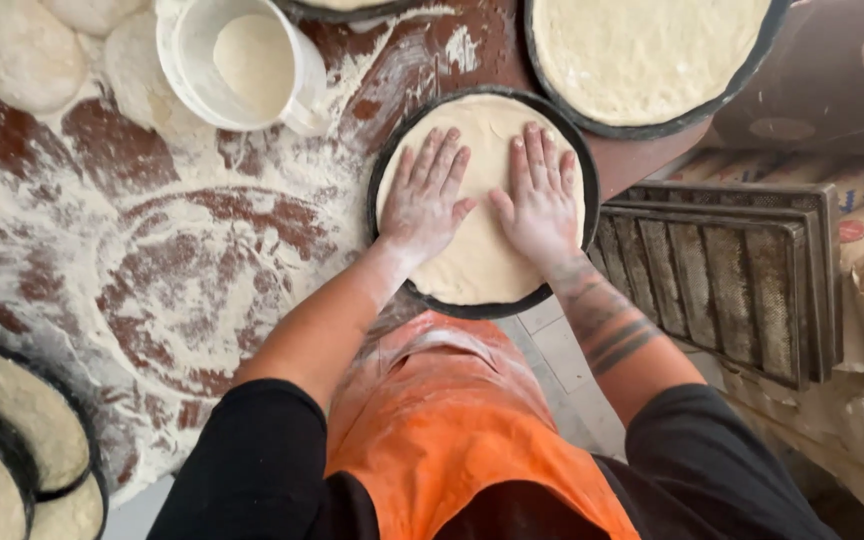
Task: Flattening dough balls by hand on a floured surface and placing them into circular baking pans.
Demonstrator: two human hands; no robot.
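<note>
Both hands flat on the dough (480, 262) in the dark round pan (389, 168), at the near edge of the floured surface (182, 270): left hand (426, 200) on the left half, right hand (539, 205) on the right half, thumbs nearly meeting at the middle. Fingers (440, 160) spread apart and laid straight, clamped on nothing, only pressing down. Dough already close to the pan's rim nearly all round, so probably late in the spreading. To do it well: press with the flats and palms, not the tips, to avoid holes; work outward from the middle toward the rim in even strokes; turn the pan rather than stretching one side thin; keep the dusted hands dry so nothing sticks. Beyond the pan, a second pan (752, 90) filled with dough; to the pan's left, a white jug (237, 65) with flour; to the pan's right, a stack of ridged metal trays (732, 270). Care needed with the pan overhanging the edge: heavy pressure near the body could tip it.
</note>
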